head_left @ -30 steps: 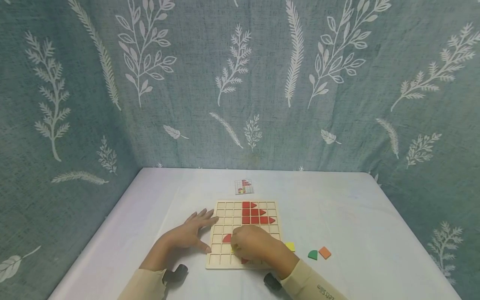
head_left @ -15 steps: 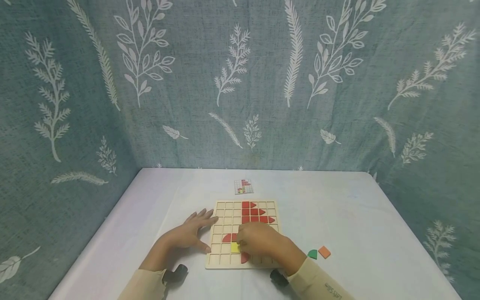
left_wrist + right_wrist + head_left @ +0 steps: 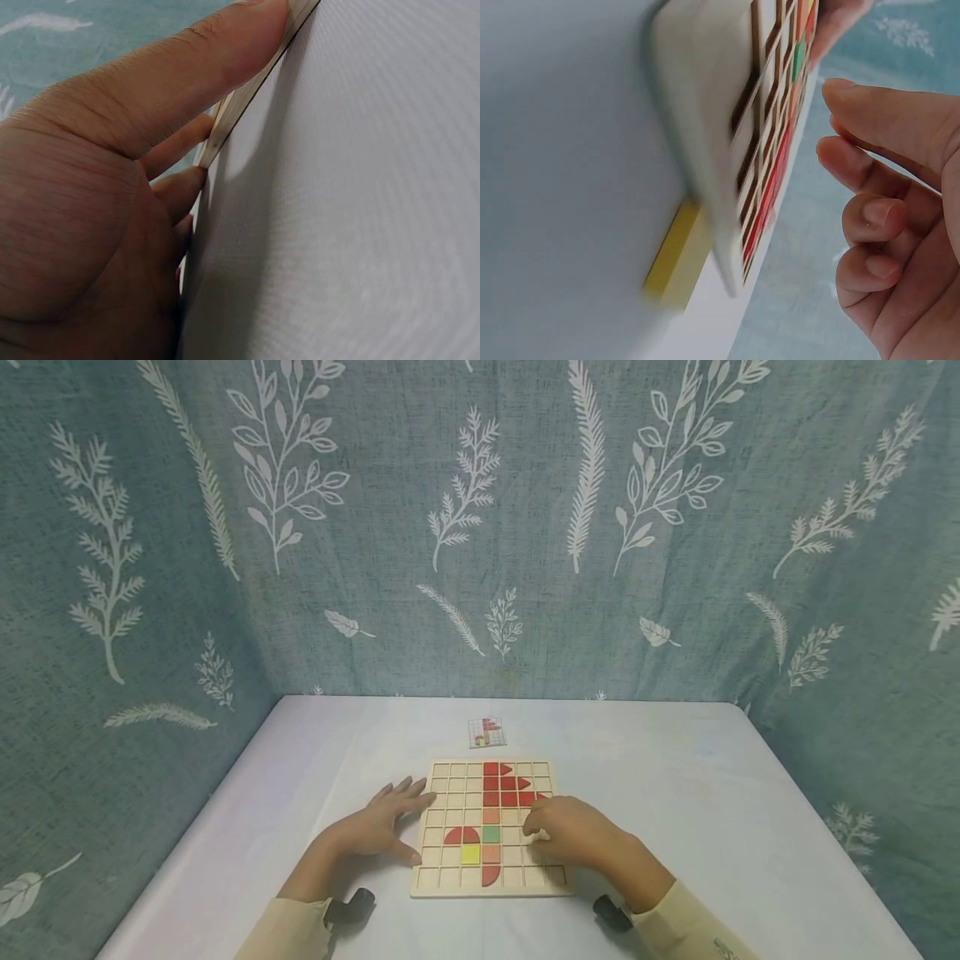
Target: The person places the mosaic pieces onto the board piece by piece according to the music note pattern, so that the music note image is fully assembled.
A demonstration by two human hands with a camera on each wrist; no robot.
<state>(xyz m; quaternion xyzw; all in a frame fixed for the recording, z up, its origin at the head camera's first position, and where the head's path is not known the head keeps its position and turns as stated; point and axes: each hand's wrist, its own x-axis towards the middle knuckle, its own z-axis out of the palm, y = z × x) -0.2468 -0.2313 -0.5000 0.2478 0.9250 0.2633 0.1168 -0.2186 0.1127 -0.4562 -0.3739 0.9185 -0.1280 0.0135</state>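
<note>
A pale wooden grid board (image 3: 442,883) lies on the table, holding a column of red, orange and green tiles. A yellow square tile (image 3: 470,855) sits beside the lower orange tile (image 3: 491,854), with red rounded pieces (image 3: 453,837) above it. My left hand (image 3: 378,822) has its fingers spread, fingertips and thumb at the board's left edge. Over the board's right side is my right hand (image 3: 570,831), holding nothing; thumb and forefinger are apart, other fingers loosely bent. The right wrist view shows a yellow block (image 3: 676,259) on the table beside the board.
A small card (image 3: 487,733) printed with a coloured grid pattern lies behind the board. White cloth (image 3: 675,760) covers the table, and a leaf-patterned curtain (image 3: 525,527) hangs at the back and sides. The green and orange pieces at the right are hidden by my right arm.
My right hand has moved right, off the middle of the board, uncovering orange and green tiles. Its arm now covers the loose pieces at the right. The left hand has stayed put.
</note>
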